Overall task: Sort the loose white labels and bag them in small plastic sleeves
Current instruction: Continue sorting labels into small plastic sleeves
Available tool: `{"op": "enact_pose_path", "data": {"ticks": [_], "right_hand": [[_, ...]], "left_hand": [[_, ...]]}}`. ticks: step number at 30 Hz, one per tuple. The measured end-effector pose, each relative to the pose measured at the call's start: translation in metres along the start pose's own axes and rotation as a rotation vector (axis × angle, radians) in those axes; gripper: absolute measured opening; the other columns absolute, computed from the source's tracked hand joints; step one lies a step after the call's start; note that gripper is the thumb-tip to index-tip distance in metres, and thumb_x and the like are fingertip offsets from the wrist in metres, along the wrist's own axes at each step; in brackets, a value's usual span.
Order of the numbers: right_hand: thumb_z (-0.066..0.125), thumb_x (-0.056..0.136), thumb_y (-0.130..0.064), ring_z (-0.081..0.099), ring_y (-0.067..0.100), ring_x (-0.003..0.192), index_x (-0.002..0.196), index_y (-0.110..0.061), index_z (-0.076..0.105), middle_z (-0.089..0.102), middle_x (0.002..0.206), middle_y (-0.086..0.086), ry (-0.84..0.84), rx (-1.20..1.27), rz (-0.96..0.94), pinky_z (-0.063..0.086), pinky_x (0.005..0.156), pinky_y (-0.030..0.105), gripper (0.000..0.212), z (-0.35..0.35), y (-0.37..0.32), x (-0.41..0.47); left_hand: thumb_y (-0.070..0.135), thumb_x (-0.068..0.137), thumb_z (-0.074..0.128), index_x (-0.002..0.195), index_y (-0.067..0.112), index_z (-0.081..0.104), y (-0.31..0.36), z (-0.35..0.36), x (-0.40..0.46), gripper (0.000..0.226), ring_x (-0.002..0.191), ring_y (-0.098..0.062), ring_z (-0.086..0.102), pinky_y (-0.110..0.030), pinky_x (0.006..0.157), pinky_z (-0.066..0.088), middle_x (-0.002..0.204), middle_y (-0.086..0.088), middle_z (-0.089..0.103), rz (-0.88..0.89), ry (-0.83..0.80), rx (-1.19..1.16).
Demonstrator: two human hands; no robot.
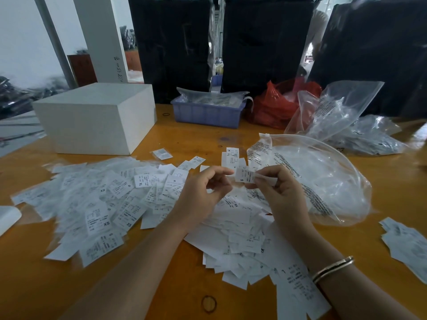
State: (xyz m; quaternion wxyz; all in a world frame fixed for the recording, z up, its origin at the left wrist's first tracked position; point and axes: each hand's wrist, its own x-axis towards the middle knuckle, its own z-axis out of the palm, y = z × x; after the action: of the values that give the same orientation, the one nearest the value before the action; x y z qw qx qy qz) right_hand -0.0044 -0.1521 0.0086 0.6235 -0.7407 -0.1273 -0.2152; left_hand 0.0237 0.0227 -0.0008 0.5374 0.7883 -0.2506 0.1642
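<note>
Head view. Right hand (275, 188) pinched a small label marked S (244, 175) between thumb and fingertips, held above the table (180, 280). Left hand (203, 192) sat just beside it, fingers curled loosely; whether the tips touched the label could not be told. Loose white labels (233, 241) lay heaped under both hands. A wider spread of labels in small clear sleeves (97, 204) covered the table to the left. Large clear zip bag (318, 181) lay right of the hands, open mouth toward them. Farther back: white box (97, 116), blue basket (208, 114), red plastic bag (275, 107). Gold bangle (332, 269) on right wrist.
</note>
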Motion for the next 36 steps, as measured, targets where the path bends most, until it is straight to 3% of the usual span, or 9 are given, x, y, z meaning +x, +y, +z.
{"op": "enact_pose_path", "data": {"ticks": [5,10,15,20,26,32,36], "right_hand": [[0.061,0.089,-0.004,0.063,0.0,0.062,0.084,-0.024,0.059,0.068,0.073,-0.004,-0.009,-0.044,0.015,0.044,0.051,0.01,0.02,-0.0001,0.0011,0.0001],[0.064,0.087,-0.006,0.064,0.002,0.066,0.082,-0.028,0.06,0.066,0.074,-0.012,-0.028,-0.095,0.031,0.048,0.053,0.013,0.023,-0.0004,0.002,0.0004],[0.061,0.088,-0.007,0.061,-0.002,0.063,0.082,-0.029,0.059,0.065,0.073,-0.013,-0.032,-0.157,0.023,0.043,0.05,0.009,0.023,0.0018,0.0034,0.0006],[0.059,0.09,-0.009,0.063,0.002,0.065,0.086,-0.027,0.059,0.067,0.081,0.002,0.115,0.016,0.023,0.047,0.055,0.013,0.018,-0.0035,0.0037,0.0034],[0.059,0.09,-0.009,0.064,0.002,0.07,0.088,-0.024,0.059,0.067,0.078,-0.011,0.082,-0.029,0.026,0.052,0.059,0.017,0.016,-0.0013,0.0062,0.0033],[0.061,0.09,-0.011,0.066,0.003,0.069,0.089,-0.022,0.058,0.068,0.076,-0.005,0.043,-0.033,0.04,0.048,0.057,0.013,0.012,0.0018,0.0061,0.0015],[0.06,0.09,-0.012,0.067,0.008,0.072,0.091,-0.021,0.058,0.069,0.081,0.0,0.043,0.009,0.068,0.051,0.06,0.018,0.009,0.0009,0.0053,0.0019]], "left_hand": [[0.011,0.086,0.067,0.099,0.041,0.057,0.0025,0.0001,-0.0002,0.034,0.085,0.002,0.061,-0.009,0.076,0.048,0.086,0.015,0.065,-0.013,0.016,-0.011],[0.01,0.086,0.066,0.098,0.037,0.061,0.0042,-0.0011,0.0,0.03,0.086,0.004,0.062,-0.008,0.073,0.049,0.087,0.016,0.066,-0.024,0.033,-0.044],[0.01,0.085,0.067,0.091,0.039,0.064,0.0057,-0.0013,0.0008,0.029,0.089,0.008,0.063,-0.007,0.072,0.048,0.084,0.028,0.066,-0.022,0.008,-0.061],[0.01,0.084,0.069,0.095,0.034,0.065,0.0048,-0.0031,0.0009,0.026,0.081,0.001,0.063,-0.012,0.073,0.051,0.085,0.009,0.068,-0.031,0.021,-0.1],[0.007,0.084,0.069,0.094,0.033,0.065,0.0062,-0.0025,0.0009,0.028,0.08,0.002,0.063,-0.01,0.072,0.049,0.085,0.009,0.067,-0.042,0.02,-0.106],[0.009,0.083,0.069,0.095,0.034,0.064,0.0067,-0.0015,0.001,0.028,0.082,0.002,0.063,-0.01,0.073,0.049,0.086,0.01,0.068,-0.029,0.023,-0.097],[0.01,0.083,0.07,0.096,0.035,0.064,0.0045,-0.0019,0.0007,0.029,0.083,0.002,0.064,-0.01,0.074,0.049,0.085,0.01,0.068,-0.044,0.053,-0.113]]}}
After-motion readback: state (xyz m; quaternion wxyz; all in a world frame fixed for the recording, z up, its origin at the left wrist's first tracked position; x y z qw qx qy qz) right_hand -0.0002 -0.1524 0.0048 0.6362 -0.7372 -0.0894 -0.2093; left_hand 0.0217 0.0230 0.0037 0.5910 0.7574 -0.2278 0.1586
